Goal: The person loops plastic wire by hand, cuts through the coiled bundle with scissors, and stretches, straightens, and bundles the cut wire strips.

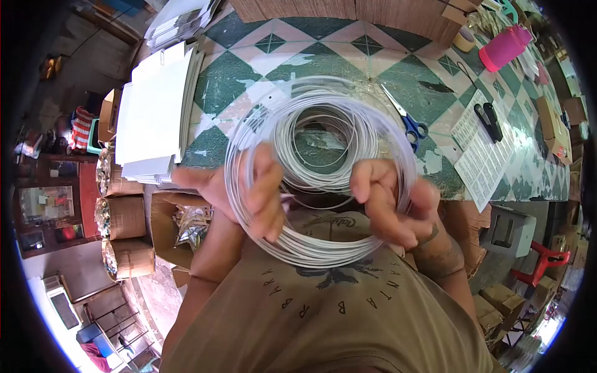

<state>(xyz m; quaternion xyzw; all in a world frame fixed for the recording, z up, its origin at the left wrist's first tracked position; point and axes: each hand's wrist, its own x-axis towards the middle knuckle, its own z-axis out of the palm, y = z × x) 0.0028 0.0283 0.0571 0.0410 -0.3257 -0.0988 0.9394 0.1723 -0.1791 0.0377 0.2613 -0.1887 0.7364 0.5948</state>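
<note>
A large loose coil of whitish wire (323,255) hangs tilted in front of my shirt, its upper loops over the table. My left hand (258,193) is curled round its left side, somewhat blurred, with one digit sticking out to the left. On the opposite side my right hand (392,202) has its fingers bent round the strands. Behind and inside this big ring, a tighter, smaller coil of wire (286,152) lies at the table's near edge. Blue-handled scissors (407,121) rest just right of the coils.
White sheets (152,105) are stacked on the left of the tiled table (217,81). To the right lie a printed paper (482,155), a black stapler (489,121), a tape roll (463,40) and a pink bottle (505,48). Cardboard boxes (130,217) stand below left.
</note>
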